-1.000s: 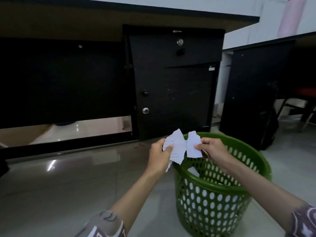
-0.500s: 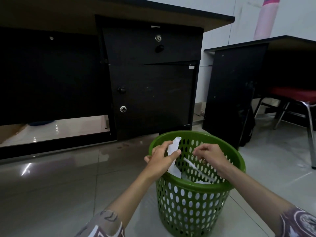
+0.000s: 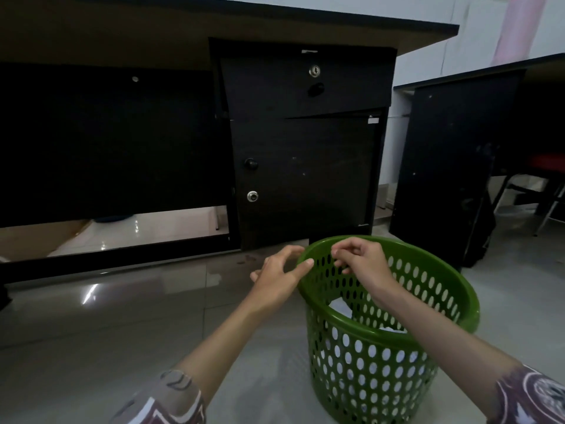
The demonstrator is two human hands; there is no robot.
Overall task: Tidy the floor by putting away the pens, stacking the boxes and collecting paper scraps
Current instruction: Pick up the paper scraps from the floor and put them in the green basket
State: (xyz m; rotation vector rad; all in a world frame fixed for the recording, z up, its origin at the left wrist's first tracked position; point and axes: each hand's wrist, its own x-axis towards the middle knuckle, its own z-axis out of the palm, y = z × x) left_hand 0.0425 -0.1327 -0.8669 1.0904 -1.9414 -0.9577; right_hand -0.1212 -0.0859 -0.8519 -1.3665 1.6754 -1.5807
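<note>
A green perforated plastic basket (image 3: 446, 289) stands on the tiled floor at the lower right. White paper scraps (image 3: 341, 306) lie inside it, partly hidden by its wall and my right forearm. My left hand (image 3: 279, 275) hovers at the basket's left rim with fingers spread and relaxed, holding nothing. Over the basket's mouth my right hand (image 3: 360, 258) hangs with fingers loosely curled and no paper in them. No pens or boxes are in view.
A dark desk with a drawer cabinet (image 3: 305, 148) stands just behind the basket. A second dark desk panel (image 3: 449, 166) is at the right, with a red-seated chair (image 3: 547, 162) beyond it. A brown cardboard sheet (image 3: 36, 238) lies under the desk at left.
Both hands brought the torn white paper down over the basket and let it go. The scraps now lie inside the basket and both hands are empty.
</note>
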